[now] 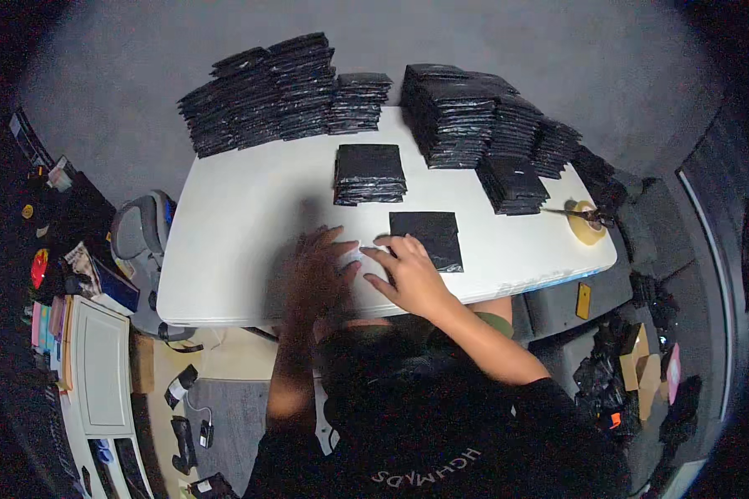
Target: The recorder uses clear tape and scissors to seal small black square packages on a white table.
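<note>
My left hand (pixel 324 268) lies in deep shadow near the table's front edge, its fingertips at a small white piece (pixel 351 254), perhaps paper. From the other side my right hand (pixel 409 271) reaches toward the same piece with fingers spread; whether either hand grips it is unclear. A flat black plastic packet (pixel 434 240) lies beside my right hand, its lower left part hidden by the fingers. Beyond the hands stands a short stack of black packets (pixel 369 173).
Tall stacks of black packets (pixel 259 100) line the white table's (pixel 225 249) back left, with more stacks (pixel 474 118) at the back right. A tape roll (pixel 587 229) and a dark tool, possibly scissors, lie near the right end. A grey chair (pixel 138 231) stands at left.
</note>
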Tool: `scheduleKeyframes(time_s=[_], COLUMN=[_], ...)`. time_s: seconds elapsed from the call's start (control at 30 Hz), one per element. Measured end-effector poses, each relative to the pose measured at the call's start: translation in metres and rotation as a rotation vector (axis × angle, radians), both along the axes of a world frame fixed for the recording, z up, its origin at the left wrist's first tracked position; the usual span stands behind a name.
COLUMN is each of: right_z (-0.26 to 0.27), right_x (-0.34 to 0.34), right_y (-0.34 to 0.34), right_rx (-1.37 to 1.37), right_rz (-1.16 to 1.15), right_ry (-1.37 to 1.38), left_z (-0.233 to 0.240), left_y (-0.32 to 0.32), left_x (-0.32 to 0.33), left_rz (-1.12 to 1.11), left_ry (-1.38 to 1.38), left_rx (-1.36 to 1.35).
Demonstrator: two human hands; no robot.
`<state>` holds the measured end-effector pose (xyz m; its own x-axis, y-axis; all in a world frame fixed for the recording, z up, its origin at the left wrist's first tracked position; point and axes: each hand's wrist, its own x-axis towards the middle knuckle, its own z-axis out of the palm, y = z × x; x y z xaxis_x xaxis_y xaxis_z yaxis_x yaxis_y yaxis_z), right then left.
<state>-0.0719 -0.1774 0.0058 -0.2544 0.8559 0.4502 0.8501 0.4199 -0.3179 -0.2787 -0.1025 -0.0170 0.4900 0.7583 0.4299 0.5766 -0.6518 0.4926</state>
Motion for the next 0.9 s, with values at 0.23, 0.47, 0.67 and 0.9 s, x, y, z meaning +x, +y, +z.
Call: scheduleKeyframes(time_s=[0.23,0.47,0.67,0.9], right_z=[0.002,0.000,0.000,-0.002], right_x=[-0.007,0.000,0.001,0.007], right_y=[-0.012,-0.030,-0.034,-0.042], right_rx=[0.038,0.003,0.021,0.008], right_rz=[0.043,0.064,0.123,0.111], right_ry=[-0.021,0.075,0.046,0.184], left_z=[-0.020,-0.003,-0.014,-0.009], left_y=[0.006,0.002,0.006,0.002], left_x=[0.004,0.002,-0.004,0.002], left_rz=[0.063,0.044,0.057,0.061], left_ry=[-0.149,-0.115,-0.136,-0.109], left_rx=[0.187,0.080,0.109,0.103])
